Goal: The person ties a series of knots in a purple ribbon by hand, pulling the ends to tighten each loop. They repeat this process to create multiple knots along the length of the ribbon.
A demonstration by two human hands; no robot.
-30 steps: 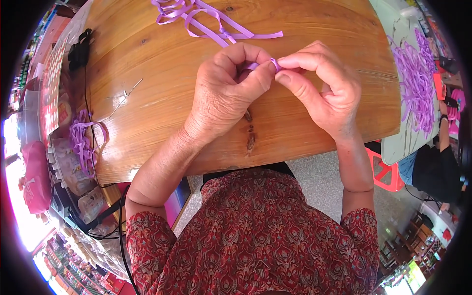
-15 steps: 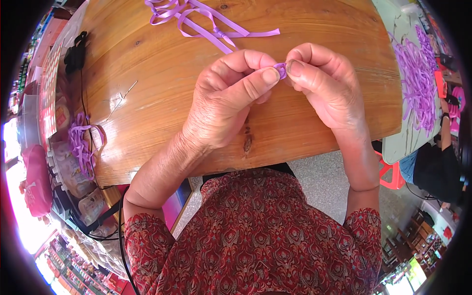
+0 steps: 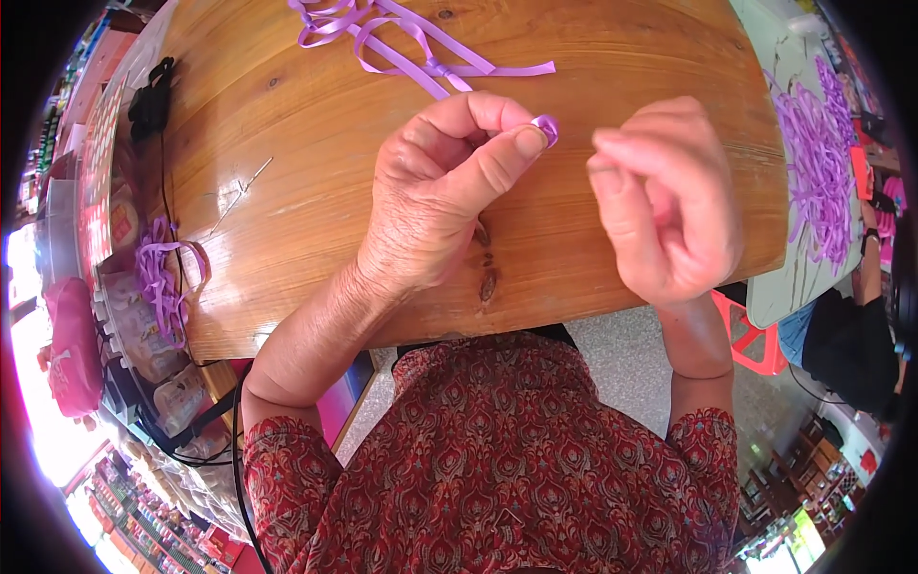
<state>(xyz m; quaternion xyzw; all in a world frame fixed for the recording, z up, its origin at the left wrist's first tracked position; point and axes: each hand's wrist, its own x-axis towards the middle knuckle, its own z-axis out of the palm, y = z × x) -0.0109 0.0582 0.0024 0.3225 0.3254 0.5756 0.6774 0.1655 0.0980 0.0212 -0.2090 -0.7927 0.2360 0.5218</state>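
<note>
Purple ribbon, in the head view, curls above the table, pinched in my left hand; whether the fingertips on my blurred right hand meet, I can't tell. A knot is formed farther off; this curl looks unfinished.

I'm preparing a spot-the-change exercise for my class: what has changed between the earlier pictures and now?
The right hand has let go of the small purple ribbon fold and moved away to the right; it is blurred, so whether its fingers hold anything is unclear. The left hand still pinches the fold. The loose ribbon on the table and ribbon heap at right look unchanged.
</note>
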